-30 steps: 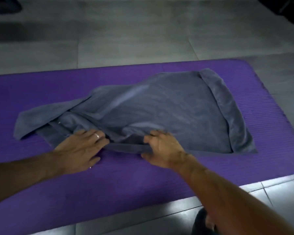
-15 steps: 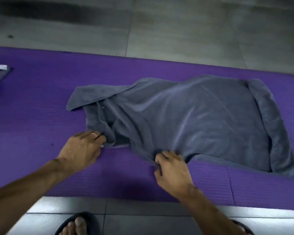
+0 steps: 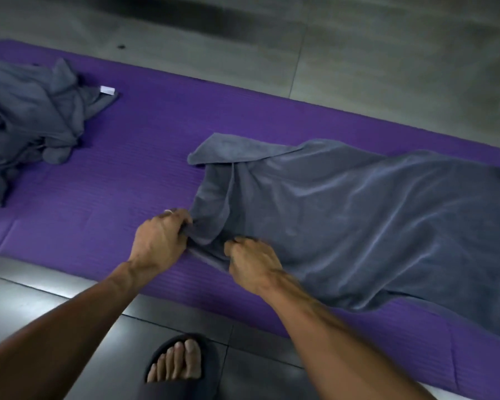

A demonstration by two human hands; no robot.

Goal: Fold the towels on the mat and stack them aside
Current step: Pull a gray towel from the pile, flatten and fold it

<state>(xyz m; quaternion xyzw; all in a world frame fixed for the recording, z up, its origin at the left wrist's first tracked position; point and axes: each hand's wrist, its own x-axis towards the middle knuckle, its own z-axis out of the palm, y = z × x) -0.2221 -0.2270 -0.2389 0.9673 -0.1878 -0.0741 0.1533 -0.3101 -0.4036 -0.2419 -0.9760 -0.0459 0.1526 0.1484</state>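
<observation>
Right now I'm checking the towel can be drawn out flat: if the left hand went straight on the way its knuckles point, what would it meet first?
The left hand points up-right along the mat, so it would meet the grey towel it already grips, at the bunched corner fold, though depth is unclear.

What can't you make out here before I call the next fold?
Head view only:
- grey towel: its right end is cut off by the frame edge.
- crumpled towel pile: cut off at the left edge; count unclear.
- left hand and right hand: fingertips buried in cloth.
- white tag: too small to read.
- purple mat: both ends out of frame.
</observation>
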